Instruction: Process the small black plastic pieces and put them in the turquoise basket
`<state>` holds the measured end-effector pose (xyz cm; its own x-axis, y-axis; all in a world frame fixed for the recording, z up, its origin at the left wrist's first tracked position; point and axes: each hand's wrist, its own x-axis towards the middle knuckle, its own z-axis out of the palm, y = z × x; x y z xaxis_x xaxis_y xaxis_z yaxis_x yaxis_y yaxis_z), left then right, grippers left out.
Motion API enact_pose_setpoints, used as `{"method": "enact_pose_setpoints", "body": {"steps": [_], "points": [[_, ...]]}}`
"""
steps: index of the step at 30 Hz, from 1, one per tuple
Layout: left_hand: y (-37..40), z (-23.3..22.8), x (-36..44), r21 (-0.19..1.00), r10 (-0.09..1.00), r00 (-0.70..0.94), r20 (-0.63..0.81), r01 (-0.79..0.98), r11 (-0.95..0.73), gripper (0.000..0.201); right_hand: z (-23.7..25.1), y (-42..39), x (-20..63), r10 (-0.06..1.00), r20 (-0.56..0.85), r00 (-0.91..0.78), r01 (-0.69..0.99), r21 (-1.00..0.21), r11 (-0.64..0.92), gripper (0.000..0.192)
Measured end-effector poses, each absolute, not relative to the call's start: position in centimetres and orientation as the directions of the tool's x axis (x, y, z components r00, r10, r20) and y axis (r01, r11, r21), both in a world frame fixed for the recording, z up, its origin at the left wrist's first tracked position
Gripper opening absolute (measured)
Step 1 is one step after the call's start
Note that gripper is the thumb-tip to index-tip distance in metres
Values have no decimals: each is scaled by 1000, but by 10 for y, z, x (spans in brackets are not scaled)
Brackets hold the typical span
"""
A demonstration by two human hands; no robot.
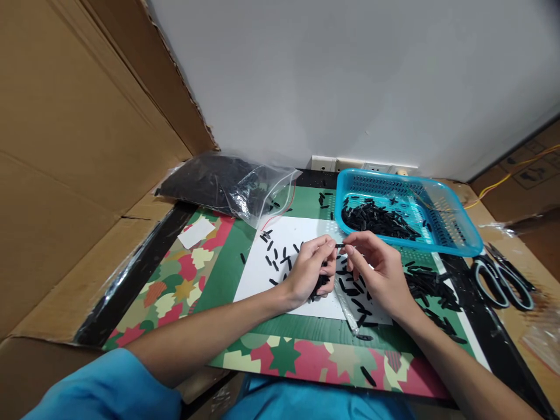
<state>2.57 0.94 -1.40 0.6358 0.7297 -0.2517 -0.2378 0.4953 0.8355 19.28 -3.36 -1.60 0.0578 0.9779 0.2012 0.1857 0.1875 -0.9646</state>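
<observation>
My left hand (pixel 312 268) is closed around a bunch of small black strips, some of which poke out below its fingers. Between its thumb and forefinger is one end of a short black strip (pixel 340 245). At the strip's other end are the thumb and fingertips of my right hand (pixel 376 271), closed on it. Both hands are above a white sheet of paper (pixel 254 274) with many loose black strips scattered on it. A narrow clear plastic bag (pixel 347 309) lies on the sheet between my wrists. What exactly the strips are I cannot make out.
A blue plastic basket (pixel 475 242) with a heap of black strips stands at the back right. More strips (pixel 431 286) lie piled by my right forearm. Scissors (pixel 503 277) rest on the right. A zip bag (pixel 205 186) of dark material lies back left, beside cardboard (pixel 87 146).
</observation>
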Motion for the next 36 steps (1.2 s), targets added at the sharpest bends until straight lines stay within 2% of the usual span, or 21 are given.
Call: {"method": "enact_pose_setpoints", "body": {"steps": [3,11,30,36], "points": [[9,-13,26,846,743,621,-248,-234,478,43,-16,-34,194,968,247,34,289,-930,227,16],[7,-13,26,860,755,605,-251,-218,461,43,-15,-34,198,947,321,-25,425,-854,301,13],[7,-12,26,848,767,594,-242,-254,465,41,-13,-33,203,880,472,-40,473,-767,433,10],[8,-15,25,864,779,590,-211,-260,431,40,-13,-32,206,902,430,-31,479,-786,391,12]]}}
